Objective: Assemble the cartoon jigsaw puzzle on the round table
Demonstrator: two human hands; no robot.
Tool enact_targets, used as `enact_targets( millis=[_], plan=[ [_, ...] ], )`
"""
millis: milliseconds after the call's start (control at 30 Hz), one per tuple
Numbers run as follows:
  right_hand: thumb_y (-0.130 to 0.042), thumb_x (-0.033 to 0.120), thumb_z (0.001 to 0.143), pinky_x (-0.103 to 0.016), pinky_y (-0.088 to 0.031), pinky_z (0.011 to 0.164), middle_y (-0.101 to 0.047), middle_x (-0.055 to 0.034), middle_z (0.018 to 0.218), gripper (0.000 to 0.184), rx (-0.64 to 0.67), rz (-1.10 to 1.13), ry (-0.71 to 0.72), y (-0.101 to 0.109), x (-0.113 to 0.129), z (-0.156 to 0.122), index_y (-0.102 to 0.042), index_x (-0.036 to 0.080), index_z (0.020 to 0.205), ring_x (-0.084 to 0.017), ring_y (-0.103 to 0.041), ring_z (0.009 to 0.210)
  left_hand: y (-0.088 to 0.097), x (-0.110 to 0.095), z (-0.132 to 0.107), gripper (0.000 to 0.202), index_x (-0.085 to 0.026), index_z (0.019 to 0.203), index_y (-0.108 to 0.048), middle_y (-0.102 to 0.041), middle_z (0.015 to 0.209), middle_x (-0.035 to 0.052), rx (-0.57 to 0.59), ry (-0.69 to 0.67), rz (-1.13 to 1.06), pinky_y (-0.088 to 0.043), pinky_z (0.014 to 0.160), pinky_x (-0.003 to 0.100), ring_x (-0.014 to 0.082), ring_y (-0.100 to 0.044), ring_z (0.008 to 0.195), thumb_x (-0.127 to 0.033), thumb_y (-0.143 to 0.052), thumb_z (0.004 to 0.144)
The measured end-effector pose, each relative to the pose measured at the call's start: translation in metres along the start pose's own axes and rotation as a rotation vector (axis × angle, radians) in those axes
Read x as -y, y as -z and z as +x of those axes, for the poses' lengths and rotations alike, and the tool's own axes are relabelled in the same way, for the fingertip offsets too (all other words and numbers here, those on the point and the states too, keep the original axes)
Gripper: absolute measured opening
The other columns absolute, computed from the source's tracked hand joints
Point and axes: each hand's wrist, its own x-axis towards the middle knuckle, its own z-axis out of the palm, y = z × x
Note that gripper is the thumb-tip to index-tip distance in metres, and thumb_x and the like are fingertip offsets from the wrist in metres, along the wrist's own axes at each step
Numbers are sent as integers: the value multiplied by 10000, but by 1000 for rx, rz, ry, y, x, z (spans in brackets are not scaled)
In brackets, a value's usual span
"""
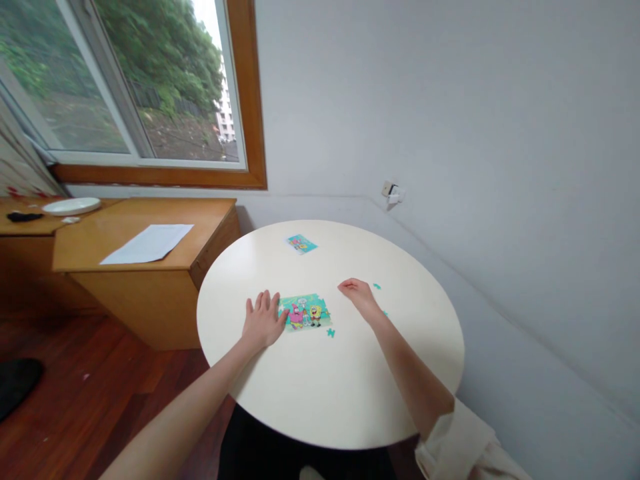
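Observation:
A mostly joined jigsaw puzzle (306,312) with pink and yellow cartoon figures on turquoise lies on the round white table (300,393). My left hand (263,321) rests flat at its left side, fingers spread, the thumb touching its edge. To the right of the puzzle, my right hand (357,291) is closed in a pinch above the table; whatever its fingertips hold is hidden. One loose turquoise puzzle piece (331,333) sits by the lower right corner. Another piece (377,286) lies right of my right hand, and a further one (385,313) shows partly behind the forearm.
A small picture card (301,244) with similar cartoon figures lies towards the table's far side. Left of the table stands a wooden cabinet (135,300) bearing a white paper sheet (149,243) and a white plate (73,206). A wall with a socket (393,192) borders the right.

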Motion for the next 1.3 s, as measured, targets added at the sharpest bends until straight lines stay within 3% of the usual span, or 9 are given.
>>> enact_targets(
  millis=[67, 233, 367, 533, 800, 1300],
  plan=[
    [-678, 358, 592, -285, -487, 649, -671, -16, 655, 179, -50, 7, 22, 23, -3, 4, -627, 198, 655, -156, -614, 646, 0, 0, 0, 630, -180, 1437, -339, -308, 1511, 171, 3, 0, -5, -182, 1122, 551, 297, -240, 1413, -526, -170, 938],
    [-701, 429, 566, -311, -496, 654, -661, -36, 654, 271, -325, -36, 85, 82, -20, 5, -610, 192, 659, -173, -614, 656, 0, 0, 0, 627, -175, 1440, -332, -300, 1513, 174, 6, 3, -12, -174, 1125, 551, 297, -231, 1417, -519, -173, 940],
    [-679, 460, 559, -318, -483, 607, -640, -39, 596, 302, -496, -68, 12, 108, -50, -15, -599, 183, 648, -178, -595, 597, 1, 0, -1, 622, -171, 1439, -335, -302, 1511, 179, 5, -3, -21, -175, 1124, 553, 303, -236, 1414, -512, -188, 940],
    [-622, 436, 608, -294, -458, 569, -648, -40, 595, 273, -516, -89, 11, 106, -64, -32, -604, 180, 700, -178, -593, 582, 4, -1, -2, 620, -165, 1437, -338, -310, 1507, 180, 3, -5, -12, -180, 1123, 546, 302, -244, 1411, -505, -183, 943],
    [-492, 312, 641, -273, -420, 577, -610, 5, 559, 132, -297, -377, 55, 93, -46, -40, -575, 210, 661, -155, -547, 548, 1, 0, 0, 612, -172, 1426, -351, -321, 1503, 174, -5, -4, -9, -189, 1119, 547, 297, -253, 1407, -506, -186, 941],
    [-499, 299, 653, -266, -438, 583, -598, 10, 551, 113, -287, -383, 70, 90, -44, -40, -578, 218, 652, -154, -542, 564, 4, -1, -1, 606, -178, 1429, -350, -323, 1505, 165, 1, 3, 4, -194, 1123, 539, 291, -253, 1408, -502, -195, 941]
  ],
)
